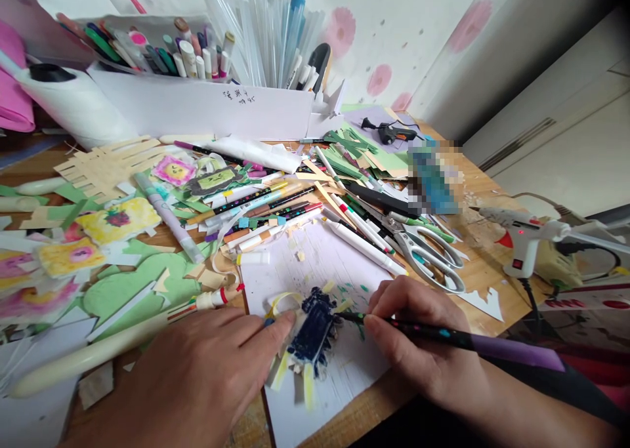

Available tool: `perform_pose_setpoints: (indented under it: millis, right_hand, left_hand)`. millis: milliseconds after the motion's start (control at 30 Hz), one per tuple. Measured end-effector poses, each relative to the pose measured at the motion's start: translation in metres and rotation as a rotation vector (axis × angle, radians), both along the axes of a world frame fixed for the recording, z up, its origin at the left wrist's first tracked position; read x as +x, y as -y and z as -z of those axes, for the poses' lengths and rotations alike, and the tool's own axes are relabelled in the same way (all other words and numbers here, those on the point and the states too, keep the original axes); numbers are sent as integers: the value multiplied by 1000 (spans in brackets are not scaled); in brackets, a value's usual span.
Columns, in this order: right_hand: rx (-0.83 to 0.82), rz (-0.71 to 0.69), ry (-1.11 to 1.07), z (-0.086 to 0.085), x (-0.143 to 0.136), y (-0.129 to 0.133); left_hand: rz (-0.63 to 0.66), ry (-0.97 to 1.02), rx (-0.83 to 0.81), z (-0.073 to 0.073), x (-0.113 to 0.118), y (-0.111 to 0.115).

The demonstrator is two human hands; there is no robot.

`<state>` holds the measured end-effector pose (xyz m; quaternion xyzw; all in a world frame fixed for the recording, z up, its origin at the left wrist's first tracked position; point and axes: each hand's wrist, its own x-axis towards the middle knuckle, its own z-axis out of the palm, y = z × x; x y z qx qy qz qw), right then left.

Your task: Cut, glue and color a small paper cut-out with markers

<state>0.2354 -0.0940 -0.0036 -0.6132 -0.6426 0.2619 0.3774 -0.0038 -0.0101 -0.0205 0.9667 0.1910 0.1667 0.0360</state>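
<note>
A small dark blue paper cutout (315,328) with frilly edges and pale yellow strips lies on a white board (339,399) with scratches and green marks. My left hand (197,363) holds the cutout by its left edge, the index fingertip pressed down on it; the thumb is mostly hidden. In my right hand (418,340) is a black dotted marker pen (516,351) with a purple end. Its tip meets the right edge of the cutout. A long cream-coloured stick-like tool (113,343) lies beside my left hand.
Scissors (428,248), several loose markers (361,244) and green paper scraps (142,281) crowd the table. A white glue gun (526,238) stands at the right; a black one (394,133) lies farther back. A white box (197,103) holds pens at the back.
</note>
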Motion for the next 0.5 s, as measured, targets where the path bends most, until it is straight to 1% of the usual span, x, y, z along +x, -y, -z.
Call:
perform_pose_setpoints:
  millis: [133, 333, 500]
  right_hand:
    - [-62, 19, -54, 5, 4, 1]
    - [-53, 37, -47, 4, 3, 0]
    - [-62, 32, -59, 3, 2, 0]
  left_hand:
    - [-11, -7, -24, 3, -2, 2]
    - [0, -27, -52, 8, -5, 3]
    - [-30, -55, -41, 15, -8, 5]
